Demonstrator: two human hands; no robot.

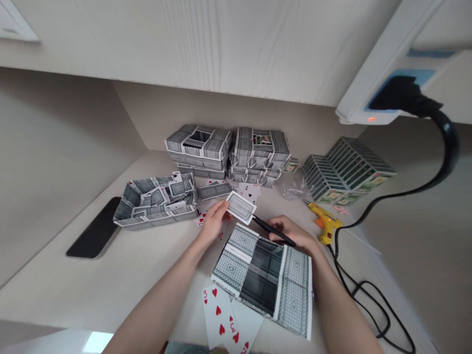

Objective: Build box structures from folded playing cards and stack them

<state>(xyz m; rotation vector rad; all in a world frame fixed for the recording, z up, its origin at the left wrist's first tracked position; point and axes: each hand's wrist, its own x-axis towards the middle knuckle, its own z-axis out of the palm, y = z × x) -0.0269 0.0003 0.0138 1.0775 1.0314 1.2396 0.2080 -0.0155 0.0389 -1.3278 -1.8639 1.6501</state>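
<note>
My left hand [214, 221] pinches a single playing card [241, 207] by its edge, with its grey patterned back facing up. My right hand [291, 233] grips a slim black tool [273, 231], possibly closed scissors, whose tip lies close to that card. Below both hands is a flat panel of joined card backs [261, 280] with a dark centre. A loose three of hearts [217, 314] lies partly under the panel's near edge. To the left of my left hand stands an open tray built from cards [155, 201], holding loose cards.
Stacked card-built boxes [228, 155] stand at the back. A stepped card structure [346, 172], a yellow hot glue gun [324, 221] and a clear plastic bag [291, 186] lie to the right. A black cord [368, 290] runs from a plugged power strip [391, 93]. A black phone [95, 227] lies left.
</note>
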